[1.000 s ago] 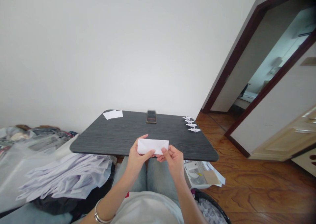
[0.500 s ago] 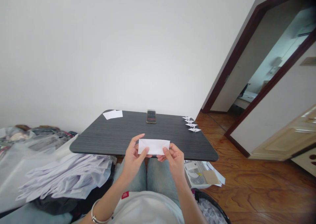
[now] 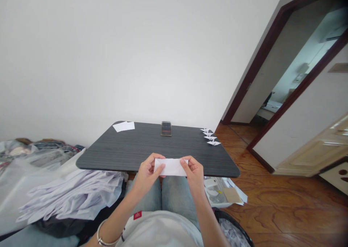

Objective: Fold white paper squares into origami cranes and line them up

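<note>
Dark table (image 3: 122, 151) ahead, at its near edge I see left hand (image 3: 148, 173) and right hand (image 3: 195, 172) each pinching one end of folded paper (image 3: 171, 167) so it stays flat.

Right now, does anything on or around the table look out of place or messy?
Only beside it: a loose heap of white sheets slumps left of the table. On it the phone, spare sheet and paper cranes lie tidy; the left hand and right hand hold the folded paper by its ends.
</note>
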Demonstrator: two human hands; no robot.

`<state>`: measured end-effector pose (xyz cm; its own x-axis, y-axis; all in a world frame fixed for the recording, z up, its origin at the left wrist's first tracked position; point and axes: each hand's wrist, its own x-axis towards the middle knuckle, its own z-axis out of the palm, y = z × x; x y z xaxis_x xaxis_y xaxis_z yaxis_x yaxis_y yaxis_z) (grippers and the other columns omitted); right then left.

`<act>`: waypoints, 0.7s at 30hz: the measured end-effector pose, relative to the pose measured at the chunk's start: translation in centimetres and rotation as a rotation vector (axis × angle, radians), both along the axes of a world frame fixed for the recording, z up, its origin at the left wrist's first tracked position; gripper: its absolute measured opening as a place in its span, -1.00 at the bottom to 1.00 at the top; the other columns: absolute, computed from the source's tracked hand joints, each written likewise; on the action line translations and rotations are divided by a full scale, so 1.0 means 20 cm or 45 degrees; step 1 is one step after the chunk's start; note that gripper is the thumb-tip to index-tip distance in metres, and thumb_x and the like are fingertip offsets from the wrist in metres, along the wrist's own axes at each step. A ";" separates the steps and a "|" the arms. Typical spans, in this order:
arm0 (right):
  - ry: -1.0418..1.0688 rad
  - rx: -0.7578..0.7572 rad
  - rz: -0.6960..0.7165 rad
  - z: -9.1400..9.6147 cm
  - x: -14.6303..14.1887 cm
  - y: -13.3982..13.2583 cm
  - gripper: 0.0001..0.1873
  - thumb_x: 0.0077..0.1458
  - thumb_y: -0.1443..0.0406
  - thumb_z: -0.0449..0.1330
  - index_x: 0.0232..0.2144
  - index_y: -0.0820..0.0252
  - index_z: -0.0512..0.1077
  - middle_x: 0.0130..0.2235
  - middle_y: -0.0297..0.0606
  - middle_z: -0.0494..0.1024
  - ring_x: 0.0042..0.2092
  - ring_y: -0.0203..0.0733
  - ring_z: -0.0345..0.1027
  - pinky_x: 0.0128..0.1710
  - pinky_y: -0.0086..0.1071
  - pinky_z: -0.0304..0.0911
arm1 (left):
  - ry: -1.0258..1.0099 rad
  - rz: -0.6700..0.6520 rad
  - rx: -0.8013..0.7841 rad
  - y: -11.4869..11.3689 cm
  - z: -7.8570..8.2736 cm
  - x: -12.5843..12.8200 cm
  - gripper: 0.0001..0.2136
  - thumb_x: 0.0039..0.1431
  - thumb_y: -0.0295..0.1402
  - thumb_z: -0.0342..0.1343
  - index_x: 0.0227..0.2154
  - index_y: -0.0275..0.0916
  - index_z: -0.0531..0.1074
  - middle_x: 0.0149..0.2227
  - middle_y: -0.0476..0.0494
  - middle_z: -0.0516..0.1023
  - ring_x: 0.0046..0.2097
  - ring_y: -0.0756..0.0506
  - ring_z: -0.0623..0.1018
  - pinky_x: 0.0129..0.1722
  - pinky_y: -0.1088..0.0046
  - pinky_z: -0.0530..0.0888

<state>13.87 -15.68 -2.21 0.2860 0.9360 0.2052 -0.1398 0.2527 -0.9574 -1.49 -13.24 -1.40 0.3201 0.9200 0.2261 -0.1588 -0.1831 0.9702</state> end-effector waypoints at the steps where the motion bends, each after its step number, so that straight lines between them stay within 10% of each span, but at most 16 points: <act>1: -0.002 -0.008 -0.011 0.00 0.00 0.00 -0.79 -0.09 0.17 0.19 -0.51 0.24 0.37 -0.61 -0.40 0.40 -0.58 -0.34 0.23 -0.60 -0.51 0.12 | -0.016 0.001 -0.001 0.00 0.00 0.00 -0.79 -0.02 -0.29 0.11 -0.32 -0.26 0.31 -0.52 -0.01 0.41 -0.49 0.01 0.42 -0.54 0.51 0.46; 17: 0.123 -0.059 0.116 -0.02 0.00 0.01 -0.64 -0.19 0.20 0.27 -0.30 0.22 0.35 -0.51 -0.31 0.55 -0.53 -0.26 0.38 -0.59 -0.49 0.23 | -0.047 0.066 -0.006 0.01 -0.01 0.01 -0.76 -0.01 -0.26 0.11 -0.31 -0.27 0.30 -0.50 -0.01 0.41 -0.50 0.01 0.43 -0.57 0.52 0.45; 21: -0.016 -0.176 0.317 -0.04 0.00 0.01 -0.79 -0.17 0.22 0.26 -0.52 0.30 0.43 -0.62 -0.30 0.51 -0.64 -0.37 0.31 -0.65 -0.56 0.17 | -0.051 0.156 -0.005 0.01 0.00 0.01 -0.74 -0.04 -0.25 0.12 -0.31 -0.28 0.30 -0.50 0.00 0.43 -0.51 0.00 0.44 -0.57 0.51 0.45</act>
